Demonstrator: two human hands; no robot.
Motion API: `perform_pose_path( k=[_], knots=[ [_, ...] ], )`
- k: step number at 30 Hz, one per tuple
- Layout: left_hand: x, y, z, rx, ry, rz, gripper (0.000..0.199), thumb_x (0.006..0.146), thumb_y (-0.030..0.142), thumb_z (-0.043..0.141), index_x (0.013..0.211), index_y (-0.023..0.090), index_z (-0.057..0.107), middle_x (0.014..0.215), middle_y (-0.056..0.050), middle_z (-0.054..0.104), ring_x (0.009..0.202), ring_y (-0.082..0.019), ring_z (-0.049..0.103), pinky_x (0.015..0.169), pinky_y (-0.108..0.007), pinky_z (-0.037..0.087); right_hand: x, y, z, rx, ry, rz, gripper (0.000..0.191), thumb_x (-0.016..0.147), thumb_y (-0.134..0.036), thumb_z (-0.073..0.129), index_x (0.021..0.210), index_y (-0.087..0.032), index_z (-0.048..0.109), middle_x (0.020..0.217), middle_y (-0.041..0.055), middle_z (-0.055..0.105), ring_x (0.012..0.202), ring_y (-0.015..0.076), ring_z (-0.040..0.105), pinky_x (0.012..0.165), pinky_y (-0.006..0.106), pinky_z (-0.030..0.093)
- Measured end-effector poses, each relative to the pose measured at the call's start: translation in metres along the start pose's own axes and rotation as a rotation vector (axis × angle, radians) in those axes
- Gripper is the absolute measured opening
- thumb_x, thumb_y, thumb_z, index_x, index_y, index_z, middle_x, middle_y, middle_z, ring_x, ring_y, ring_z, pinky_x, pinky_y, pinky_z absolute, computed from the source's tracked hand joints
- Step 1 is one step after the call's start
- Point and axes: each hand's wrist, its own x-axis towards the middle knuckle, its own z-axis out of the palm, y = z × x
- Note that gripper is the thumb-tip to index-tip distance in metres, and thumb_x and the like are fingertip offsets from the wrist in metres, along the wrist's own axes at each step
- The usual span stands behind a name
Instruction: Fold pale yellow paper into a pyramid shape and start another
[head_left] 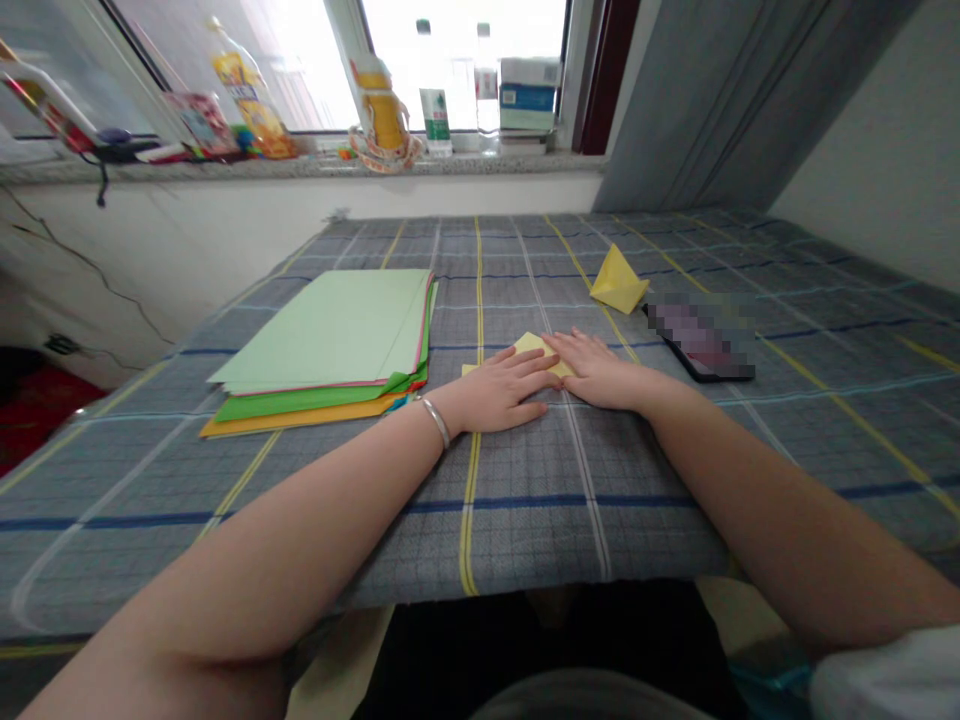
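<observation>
A small piece of folded yellow paper [531, 344] lies on the plaid cloth near the middle, mostly covered by both hands. My left hand [501, 390], with a silver bangle at the wrist, rests flat over its left part, fingers spread and pointing right. From the other side my right hand [597, 370] presses on the paper's right part with fingers stretched out. The fingertips of the two hands are very close together. Beyond my right hand stands a folded yellow paper shape [618, 280] with a pointed top.
A stack of coloured paper sheets [330, 330] lies left of my hands. To the right is a phone [701, 338], its screen blurred out. Bottles, boxes and a yellow cup [384, 118] line the windowsill [300, 170] behind the cloth-covered table [517, 540].
</observation>
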Motion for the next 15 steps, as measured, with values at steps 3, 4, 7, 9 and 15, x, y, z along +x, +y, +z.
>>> perform_pose_path(
  k=[3,4,7,9,15],
  knots=[
    [0.001,-0.002,-0.001,-0.006,0.011,0.015,0.036,0.099,0.037,0.041,0.130,0.021,0.049,0.154,-0.012,0.035,0.146,-0.025,0.024,0.117,-0.051,0.019,0.000,-0.006,0.001,-0.026,-0.013,0.018,0.073,0.087,-0.031,0.038,0.156,-0.022,0.015,0.162,0.0064,0.019,0.148,0.0307,0.009,0.119,0.054,0.013],
    [0.001,-0.003,-0.001,-0.011,0.015,0.021,0.034,0.099,0.036,0.040,0.129,0.021,0.050,0.154,-0.012,0.036,0.146,-0.024,0.025,0.117,-0.050,0.020,0.000,-0.007,0.001,-0.032,-0.018,0.023,0.074,0.087,-0.030,0.038,0.156,-0.022,0.014,0.162,0.0064,0.018,0.148,0.0307,0.008,0.119,0.054,0.013],
    [0.001,-0.006,-0.003,-0.034,0.028,0.042,0.031,0.100,0.034,0.039,0.124,0.021,0.053,0.154,-0.010,0.037,0.145,-0.024,0.027,0.117,-0.049,0.022,-0.001,-0.008,-0.001,-0.039,-0.040,0.030,0.076,0.085,-0.027,0.036,0.157,-0.022,0.010,0.162,0.0047,0.016,0.148,0.0305,0.009,0.119,0.056,0.011],
    [0.000,-0.008,-0.004,-0.046,0.035,0.055,0.030,0.100,0.033,0.038,0.121,0.020,0.055,0.153,-0.010,0.038,0.143,-0.024,0.030,0.117,-0.047,0.024,0.000,-0.008,-0.002,-0.041,-0.047,0.033,0.078,0.084,-0.025,0.036,0.157,-0.022,0.009,0.162,0.0037,0.015,0.148,0.0297,0.009,0.119,0.055,0.012],
    [-0.004,-0.011,-0.011,-0.022,0.019,0.046,0.028,0.091,0.013,0.041,0.111,0.018,0.060,0.149,-0.009,0.044,0.143,-0.028,0.031,0.116,-0.048,0.027,-0.001,-0.010,-0.003,-0.054,-0.061,0.040,0.080,0.082,-0.022,0.037,0.157,-0.020,0.009,0.163,0.0059,0.013,0.148,0.0285,0.010,0.119,0.054,0.012]
  ],
)
